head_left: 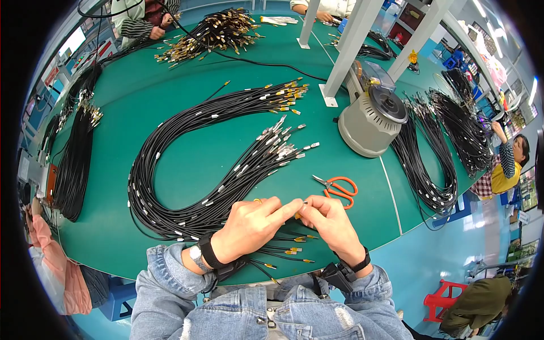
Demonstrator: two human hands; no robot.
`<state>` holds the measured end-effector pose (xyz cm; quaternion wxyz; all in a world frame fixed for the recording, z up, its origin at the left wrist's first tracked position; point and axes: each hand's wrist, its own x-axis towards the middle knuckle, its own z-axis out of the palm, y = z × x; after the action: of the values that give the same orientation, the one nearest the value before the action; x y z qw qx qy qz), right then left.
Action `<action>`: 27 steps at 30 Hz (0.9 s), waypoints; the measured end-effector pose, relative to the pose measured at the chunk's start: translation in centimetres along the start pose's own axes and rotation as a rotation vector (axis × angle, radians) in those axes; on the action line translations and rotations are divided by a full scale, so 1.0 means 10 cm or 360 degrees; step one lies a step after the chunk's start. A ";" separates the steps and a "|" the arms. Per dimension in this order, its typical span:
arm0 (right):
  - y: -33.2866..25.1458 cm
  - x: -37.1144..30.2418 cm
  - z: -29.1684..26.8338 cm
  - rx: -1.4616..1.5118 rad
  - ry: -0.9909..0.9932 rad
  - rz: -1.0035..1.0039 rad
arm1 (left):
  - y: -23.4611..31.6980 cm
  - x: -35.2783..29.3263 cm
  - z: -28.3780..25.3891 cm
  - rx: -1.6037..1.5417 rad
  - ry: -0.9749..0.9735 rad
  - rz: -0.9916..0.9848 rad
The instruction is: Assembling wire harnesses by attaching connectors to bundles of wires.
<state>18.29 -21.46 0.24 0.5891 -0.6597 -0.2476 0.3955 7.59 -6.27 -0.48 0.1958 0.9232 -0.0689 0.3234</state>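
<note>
Hands (249,224) around small dark tip (305,203)

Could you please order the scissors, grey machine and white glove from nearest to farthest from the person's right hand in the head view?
1. Scissors, just beyond the right hand.
2. Grey machine, farther off, rightward.
3. White glove, near the picture's top.

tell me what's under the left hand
The left hand covers whatever lies directly beneath it. Around it, a bundle of black cables shows at its far side and gold-coloured cable ends at its near side, over the green table.
</note>
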 end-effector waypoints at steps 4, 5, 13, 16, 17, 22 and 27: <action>-0.03 -0.04 -0.01 -0.0011 -0.0011 -0.0018 | -0.02 -0.02 0.00 0.0071 -0.0016 0.0105; -0.04 -0.05 -0.01 -0.0007 -0.0018 -0.0021 | -0.02 -0.03 0.00 0.0073 0.0023 0.0101; -0.02 -0.13 0.00 0.0300 -0.0057 -0.0019 | -0.01 -0.01 0.05 -0.0108 0.0224 -0.0061; 0.03 -0.14 0.07 0.0420 -0.0016 -0.0047 | -0.02 -0.01 0.07 -0.0138 0.0233 -0.0088; 0.04 -0.14 0.10 0.0479 0.0005 -0.0061 | -0.02 -0.01 0.07 -0.0147 0.0229 -0.0091; 0.04 -0.09 0.20 0.0441 0.0145 -0.0165 | 0.00 0.00 0.04 -0.0136 0.0161 -0.0128; 0.10 -0.09 0.19 0.0388 0.0210 -0.0198 | 0.00 -0.01 0.08 -0.0180 0.0210 -0.0169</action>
<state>16.06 -21.27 -0.52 0.7032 -0.5912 -0.1987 0.3413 7.97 -6.58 -1.12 0.2686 0.8897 -0.0249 0.3683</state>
